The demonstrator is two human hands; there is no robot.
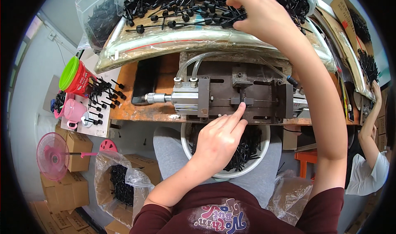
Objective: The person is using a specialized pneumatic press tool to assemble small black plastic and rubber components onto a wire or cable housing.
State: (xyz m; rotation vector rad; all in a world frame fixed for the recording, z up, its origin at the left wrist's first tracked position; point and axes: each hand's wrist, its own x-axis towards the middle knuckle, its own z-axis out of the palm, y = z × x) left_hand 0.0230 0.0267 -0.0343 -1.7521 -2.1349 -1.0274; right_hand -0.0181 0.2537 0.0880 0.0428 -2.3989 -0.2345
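My left hand (218, 138) reaches up to a metal bench fixture (222, 85). Its index finger is stretched out, its tip touching a small black plastic part (241, 97) set in the fixture's middle. The other fingers are loosely bent and hold nothing that I can see. Farther off, my right hand (262, 17) hovers at a large heap of black stemmed plastic parts (177, 3). Thumb and index finger stand apart there, with several parts close to the thumb. Clear air hoses (192, 62) run into a silver cylinder (185, 97) at the fixture's left.
Below the bench edge, a white basket (267, 151) of black parts sits between my legs. To the left are a red and green bucket (74, 79), a pink cup (74, 112), a pink fan (53, 155) and cardboard boxes (64, 190). Another person's arm (373, 118) shows at right.
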